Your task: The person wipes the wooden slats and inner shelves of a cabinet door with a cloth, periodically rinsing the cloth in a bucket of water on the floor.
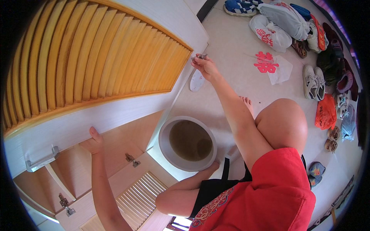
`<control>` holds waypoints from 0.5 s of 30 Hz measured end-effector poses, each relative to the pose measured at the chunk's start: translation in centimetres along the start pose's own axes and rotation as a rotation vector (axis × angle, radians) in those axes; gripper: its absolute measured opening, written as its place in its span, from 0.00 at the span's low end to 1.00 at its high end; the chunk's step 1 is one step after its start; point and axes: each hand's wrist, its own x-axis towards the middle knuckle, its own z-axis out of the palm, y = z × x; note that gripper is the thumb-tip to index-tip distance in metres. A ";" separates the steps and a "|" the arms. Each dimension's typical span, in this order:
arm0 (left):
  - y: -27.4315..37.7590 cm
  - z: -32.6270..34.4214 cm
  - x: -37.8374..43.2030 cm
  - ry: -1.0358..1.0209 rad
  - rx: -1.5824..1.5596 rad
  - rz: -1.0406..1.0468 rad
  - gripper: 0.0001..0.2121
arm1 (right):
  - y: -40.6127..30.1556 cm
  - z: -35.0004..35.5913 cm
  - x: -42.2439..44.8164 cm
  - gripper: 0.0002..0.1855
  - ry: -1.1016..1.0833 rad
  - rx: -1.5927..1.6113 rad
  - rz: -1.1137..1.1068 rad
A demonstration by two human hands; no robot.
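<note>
My left hand (94, 143) grips the edge of a white cabinet door (121, 111) with yellow wooden louvres (95, 55). The thumb rests on the front face, and the fingers are hidden behind the door. Beyond the door's far edge, my right hand (205, 68) pinches a small crumpled grey thing (203, 56), perhaps a wet rag. Most of it is covered by the fingers. A pale plastic basin (164, 144) of murky brown water (188, 138) stands on the floor by the open cabinet (124, 141).
A bar handle (42, 161) juts from the door. Another louvred door (141, 196) hangs open on metal hinges (133, 160). A white oval piece (197, 81) lies near my right hand. A red paper cut-out (266, 62), sneakers (313, 82) and several bags (270, 33) are on the tiles.
</note>
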 end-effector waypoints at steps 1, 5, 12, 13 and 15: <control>0.0 0.0 0.0 0.001 0.000 0.000 0.19 | -0.1 0.2 -0.1 0.14 -0.007 -0.003 -0.001; -0.4 0.1 -0.3 0.017 0.002 0.010 0.19 | -0.3 1.0 0.1 0.10 0.006 -0.115 -0.024; -0.2 0.2 -0.3 -0.004 0.021 -0.029 0.20 | 0.2 2.2 1.6 0.07 0.233 -0.295 -0.131; -0.5 0.3 -0.5 -0.013 0.014 -0.048 0.21 | 0.3 2.2 1.9 0.07 0.230 -0.309 -0.132; -0.7 0.5 -0.6 -0.027 -0.015 -0.056 0.21 | 0.3 2.1 2.3 0.05 0.254 -0.332 -0.147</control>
